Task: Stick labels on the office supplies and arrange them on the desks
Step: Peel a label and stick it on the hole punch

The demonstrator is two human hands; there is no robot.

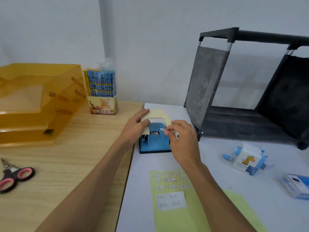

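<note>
Your left hand [137,124] grips the left side of the cream handle [158,113] of the hole punch [155,144], fingers over the top, thumb curled at the front edge. Your right hand [182,139] pinches a small white label [161,129] between thumb and fingertips, held over the punch's blue body just below the handle; contact with the surface can't be told.

- The hole punch sits on the white desk [217,190], close to the seam with the wooden desk [75,156].
- Nearer you than the punch: yellow-green label sheet [175,215] with small stickers and one larger handwritten one.
- Right of the punch: blue-and-white pencil sharpener [245,159], and beyond it a blue-white box [296,186].
- Behind-right of the punch: black rack [242,97].
- Behind-left of the punch: boxed pencils [102,91].
- Left of the punch: amber trays [33,101].
- Near-left of the punch: pink-handled scissors [13,174].
</note>
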